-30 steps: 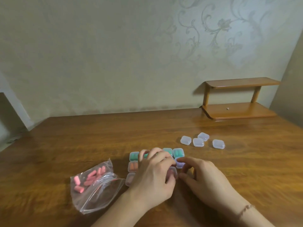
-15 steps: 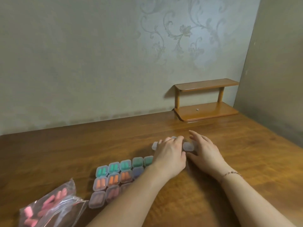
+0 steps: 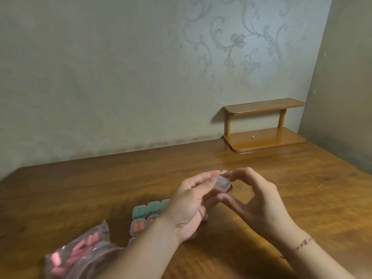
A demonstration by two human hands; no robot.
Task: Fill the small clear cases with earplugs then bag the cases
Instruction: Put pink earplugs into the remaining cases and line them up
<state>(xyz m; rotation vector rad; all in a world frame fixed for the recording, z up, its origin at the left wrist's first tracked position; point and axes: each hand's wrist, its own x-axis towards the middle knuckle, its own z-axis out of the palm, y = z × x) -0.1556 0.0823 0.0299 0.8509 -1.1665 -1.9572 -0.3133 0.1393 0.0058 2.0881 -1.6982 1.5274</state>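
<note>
Both hands are raised above the wooden table (image 3: 291, 188), sharing a small clear empty case (image 3: 222, 183). My left hand (image 3: 189, 206) pinches its left side with thumb and fingers. My right hand (image 3: 255, 200) pinches its right side, fingers curled over the top. Below my left hand lie filled cases: green ones (image 3: 147, 210) in the back row and orange ones (image 3: 137, 227) in front, partly hidden by my left wrist. A clear zip bag of pink earplugs (image 3: 80, 256) lies at the lower left.
A small two-tier wooden shelf (image 3: 263, 125) stands at the back right against the wall, with a tiny metal item on its lower board. A side wall rises at the far right.
Both hands reached to the empty cases at the right, then rose off the table with one clear case held between them. The view swung right and back a little.
</note>
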